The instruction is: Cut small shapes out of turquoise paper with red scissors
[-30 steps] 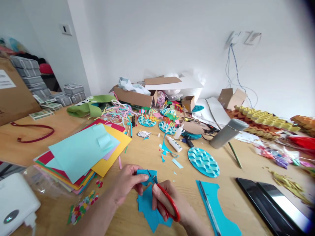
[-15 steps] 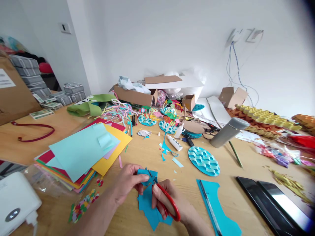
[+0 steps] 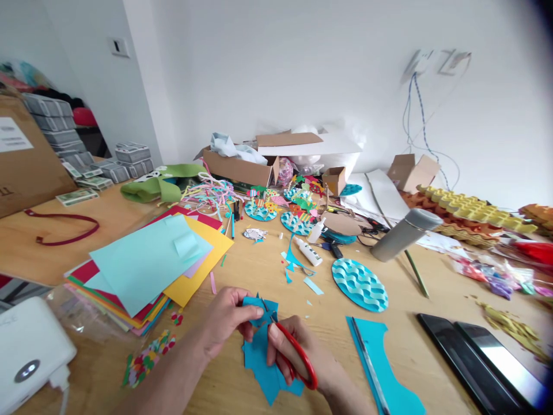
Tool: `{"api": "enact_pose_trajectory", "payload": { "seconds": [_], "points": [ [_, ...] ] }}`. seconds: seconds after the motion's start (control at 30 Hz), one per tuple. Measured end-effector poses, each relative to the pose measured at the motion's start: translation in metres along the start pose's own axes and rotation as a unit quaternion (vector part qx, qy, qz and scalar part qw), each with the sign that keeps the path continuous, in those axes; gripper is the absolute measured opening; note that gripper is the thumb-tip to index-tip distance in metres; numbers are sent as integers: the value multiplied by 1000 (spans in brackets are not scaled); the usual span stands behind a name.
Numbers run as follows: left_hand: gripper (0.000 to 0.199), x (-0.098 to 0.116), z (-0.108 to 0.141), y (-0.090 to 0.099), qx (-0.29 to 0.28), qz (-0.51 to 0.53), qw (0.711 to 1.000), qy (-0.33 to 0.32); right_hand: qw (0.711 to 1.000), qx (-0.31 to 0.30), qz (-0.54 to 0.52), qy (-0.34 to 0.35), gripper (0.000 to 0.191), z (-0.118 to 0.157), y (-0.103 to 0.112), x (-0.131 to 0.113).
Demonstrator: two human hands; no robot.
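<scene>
Blue paper (image 3: 264, 369), cut to a jagged edge, lies near the front of the wooden table (image 3: 268, 271), its far end lifted between the two hands. The left hand (image 3: 227, 320) pinches that upper corner between thumb and fingers, clenched on the sheet. The right hand (image 3: 298, 351) grips red-handled scissors (image 3: 298, 357), fingers through the loops, the blades pointing away into the paper just beside the left thumb. To the right of the hands lies another blue sheet (image 3: 384, 369) with a ruler on it, and farther right a black tablet (image 3: 479, 363). Beyond the hands sit small blue scraps, a white glue bottle (image 3: 307, 252) and a round blue disc (image 3: 359, 284) with a wave pattern. To the left a stack of coloured paper (image 3: 147, 268) rests, pale blue on top, and a white box (image 3: 30, 351) sits at the near left corner.
</scene>
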State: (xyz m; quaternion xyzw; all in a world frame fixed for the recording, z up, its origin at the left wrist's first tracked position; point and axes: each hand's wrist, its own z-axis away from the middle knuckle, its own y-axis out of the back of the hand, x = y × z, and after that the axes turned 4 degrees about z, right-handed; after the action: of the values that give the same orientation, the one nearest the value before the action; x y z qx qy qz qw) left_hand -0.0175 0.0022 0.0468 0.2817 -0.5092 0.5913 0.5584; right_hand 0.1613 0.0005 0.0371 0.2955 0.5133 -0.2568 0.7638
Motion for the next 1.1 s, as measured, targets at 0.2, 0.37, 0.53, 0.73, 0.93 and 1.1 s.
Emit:
{"api": "enact_pose_trajectory", "payload": {
  "seconds": [0.2,0.37,0.53,0.73,0.93,1.1],
  "points": [
    [27,1,0,0,1,4,1000,2,1000,8,10,1,69,-1,0,3],
    [26,0,1,0,1,8,1000,4,1000,3,1,-3,69,-1,1,3],
    [25,-1,0,2,-5,7,1000,1,1000,6,-5,-9,68,0,0,3],
    [27,-1,0,1,-5,6,1000,0,1000,0,-16,1,67,-1,-1,5],
    [25,-1,0,1,-9,-1,1000,5,1000,4,3,-6,69,0,-1,3],
    [24,-1,0,2,-15,4,1000,2,1000,1,9,-13,71,2,0,-3]
  ]
}}
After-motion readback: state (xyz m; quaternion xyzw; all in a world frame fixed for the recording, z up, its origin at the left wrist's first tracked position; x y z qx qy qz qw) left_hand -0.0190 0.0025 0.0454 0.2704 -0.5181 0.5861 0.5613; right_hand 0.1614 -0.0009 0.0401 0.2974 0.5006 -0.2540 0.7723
